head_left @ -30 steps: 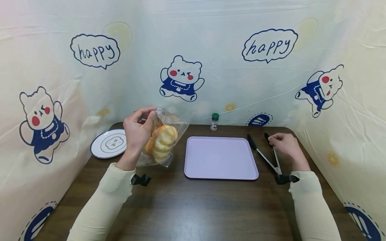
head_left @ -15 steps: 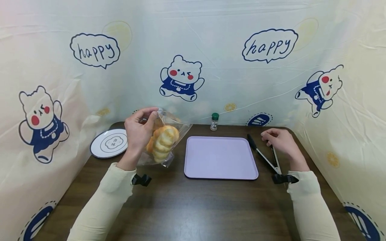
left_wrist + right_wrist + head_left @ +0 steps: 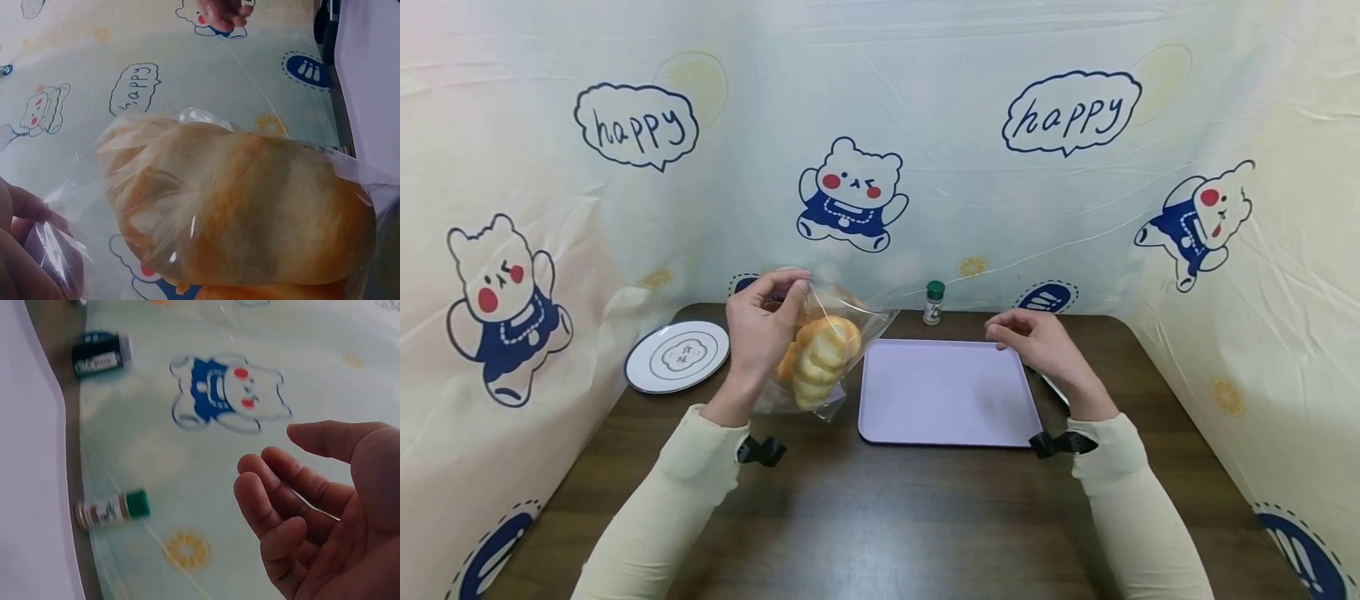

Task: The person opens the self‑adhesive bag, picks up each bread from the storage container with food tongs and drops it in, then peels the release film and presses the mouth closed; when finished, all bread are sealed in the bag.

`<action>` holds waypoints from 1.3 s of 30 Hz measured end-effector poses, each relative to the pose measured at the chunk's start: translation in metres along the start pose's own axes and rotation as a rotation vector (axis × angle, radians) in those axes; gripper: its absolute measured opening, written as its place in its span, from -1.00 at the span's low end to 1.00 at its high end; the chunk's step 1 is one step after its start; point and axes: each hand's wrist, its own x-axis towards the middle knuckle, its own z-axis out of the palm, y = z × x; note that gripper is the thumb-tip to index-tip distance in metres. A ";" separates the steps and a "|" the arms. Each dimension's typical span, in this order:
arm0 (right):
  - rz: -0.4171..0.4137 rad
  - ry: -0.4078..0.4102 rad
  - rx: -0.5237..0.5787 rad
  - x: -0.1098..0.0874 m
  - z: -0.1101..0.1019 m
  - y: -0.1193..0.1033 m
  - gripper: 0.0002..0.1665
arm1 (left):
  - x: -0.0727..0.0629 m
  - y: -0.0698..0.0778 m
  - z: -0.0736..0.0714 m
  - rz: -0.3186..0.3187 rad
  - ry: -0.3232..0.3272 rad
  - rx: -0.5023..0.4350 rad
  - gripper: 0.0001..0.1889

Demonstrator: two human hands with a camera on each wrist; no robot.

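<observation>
My left hand (image 3: 760, 325) pinches the top edge of a clear plastic bag (image 3: 872, 321) and holds it up at the left of the tray. Inside the bag are bread rolls; a ridged, golden-topped roll (image 3: 823, 362) is in front, and it fills much of the left wrist view as a pale bread roll (image 3: 237, 206). My right hand (image 3: 1045, 346) is over the back right corner of the lilac tray (image 3: 947, 392), fingers loosely bent and holding nothing. Tongs (image 3: 1054, 388) lie right of the tray, mostly hidden behind this hand and wrist.
A white plate (image 3: 655, 375) with a dark rim sits at the back left. A small green-capped shaker (image 3: 933, 304) stands behind the tray. In the right wrist view, a dark labelled container (image 3: 100, 356) shows further left. A printed curtain (image 3: 955, 192) encloses the table's back and sides.
My right hand has let go of the black handle of the tongs and moved left to the tray's corner. The left hand and bag have shifted slightly right.
</observation>
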 end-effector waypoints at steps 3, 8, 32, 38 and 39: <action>-0.041 -0.026 0.052 0.005 0.014 -0.009 -0.64 | -0.001 0.002 0.002 -0.011 -0.020 -0.012 -0.77; -0.082 -0.054 0.130 0.015 0.036 -0.022 -0.64 | -0.002 0.006 0.007 -0.008 -0.038 -0.027 -0.78; -0.180 0.094 0.396 0.022 0.063 -0.048 -0.65 | -0.006 0.002 0.008 -0.019 -0.105 0.018 -0.74; -0.200 0.128 0.369 0.019 0.048 -0.051 -0.63 | -0.002 -0.003 0.000 -0.046 -0.149 0.107 -0.67; -0.200 0.134 0.364 0.019 0.046 -0.051 -0.61 | -0.001 -0.003 -0.001 -0.050 -0.151 0.117 -0.67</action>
